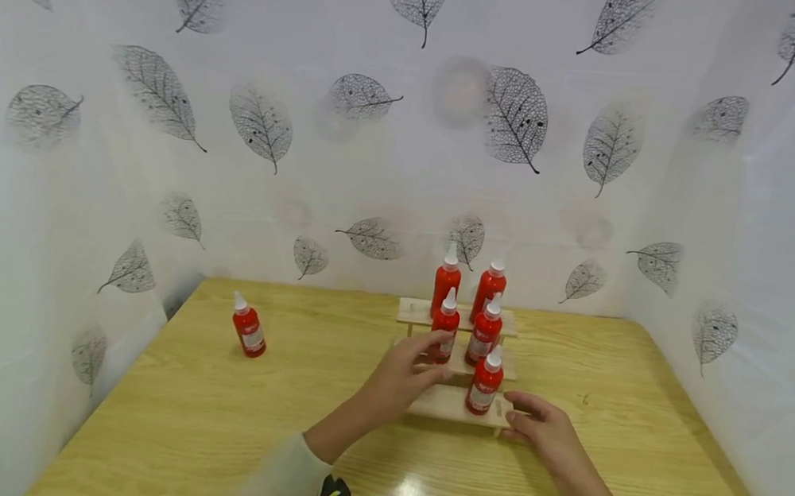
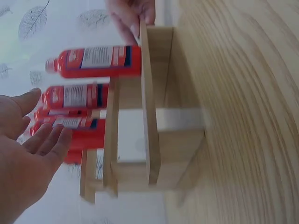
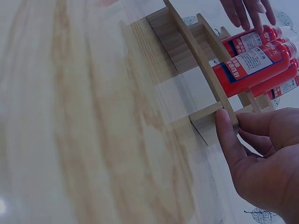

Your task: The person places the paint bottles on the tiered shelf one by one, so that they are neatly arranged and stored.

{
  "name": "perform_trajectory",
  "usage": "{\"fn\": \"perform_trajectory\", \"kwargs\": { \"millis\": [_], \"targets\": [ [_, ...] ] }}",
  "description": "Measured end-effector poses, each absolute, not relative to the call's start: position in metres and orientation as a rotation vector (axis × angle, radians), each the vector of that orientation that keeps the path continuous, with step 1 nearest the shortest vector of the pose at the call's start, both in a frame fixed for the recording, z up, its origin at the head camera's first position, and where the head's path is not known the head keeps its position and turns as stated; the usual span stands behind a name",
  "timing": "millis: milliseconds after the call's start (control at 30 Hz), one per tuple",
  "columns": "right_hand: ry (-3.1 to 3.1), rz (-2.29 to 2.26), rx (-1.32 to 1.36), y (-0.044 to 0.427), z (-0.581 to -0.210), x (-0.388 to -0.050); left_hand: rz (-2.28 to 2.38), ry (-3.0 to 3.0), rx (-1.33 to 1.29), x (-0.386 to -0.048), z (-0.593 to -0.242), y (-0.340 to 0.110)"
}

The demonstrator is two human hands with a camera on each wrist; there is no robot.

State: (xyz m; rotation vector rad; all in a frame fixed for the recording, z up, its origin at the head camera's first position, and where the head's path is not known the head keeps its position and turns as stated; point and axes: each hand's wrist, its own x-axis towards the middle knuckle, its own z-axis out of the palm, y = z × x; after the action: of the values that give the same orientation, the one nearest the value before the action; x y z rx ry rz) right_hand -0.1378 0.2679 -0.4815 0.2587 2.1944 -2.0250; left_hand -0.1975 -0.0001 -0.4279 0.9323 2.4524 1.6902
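Observation:
A stepped wooden rack (image 1: 450, 405) with three tiers bears red bottles with white nozzle caps. Two stand on the top tier, two on the middle and one bottle (image 1: 485, 386) at the right of the lowest. My left hand (image 1: 395, 376) is beside the left middle-tier bottle (image 1: 445, 328), thumb and fingers spread apart; in the left wrist view the hand (image 2: 28, 149) shows loosely extended fingers, not curled round any bottle. At the rack's right end, my right hand (image 1: 552, 438) pinches the lowest board between thumb and fingers, clearer in the right wrist view (image 3: 261, 154).
Another red bottle (image 1: 250, 331) stands alone on the left part of the wood-grain table (image 1: 208, 421). White sheets with a leaf print (image 1: 348, 163) enclose the table at the back and both sides. A dark item (image 1: 335, 492) sits at the left sleeve's cuff.

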Motion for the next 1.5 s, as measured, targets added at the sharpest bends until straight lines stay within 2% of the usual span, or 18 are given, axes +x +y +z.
{"fn": "perform_trajectory", "kwargs": {
  "millis": [533, 867, 1167, 1500],
  "targets": [
    [2.187, -2.027, 0.230, 0.269, -0.481, -0.135, 1.725, 2.786, 0.674, -0.214, -0.429, -0.125],
    [2.190, -2.016, 0.240, 0.269, -0.481, -0.136, 1.769, 2.875, 0.273, -0.221, -0.434, -0.197],
    [2.194, -2.010, 0.234, 0.269, -0.480, -0.136, 1.905, 2.983, -0.088, -0.223, -0.439, -0.233],
    [2.187, -1.998, 0.247, 0.269, -0.479, -0.136, 1.853, 2.894, -0.148, -0.238, -0.448, -0.252]
  ]
}}
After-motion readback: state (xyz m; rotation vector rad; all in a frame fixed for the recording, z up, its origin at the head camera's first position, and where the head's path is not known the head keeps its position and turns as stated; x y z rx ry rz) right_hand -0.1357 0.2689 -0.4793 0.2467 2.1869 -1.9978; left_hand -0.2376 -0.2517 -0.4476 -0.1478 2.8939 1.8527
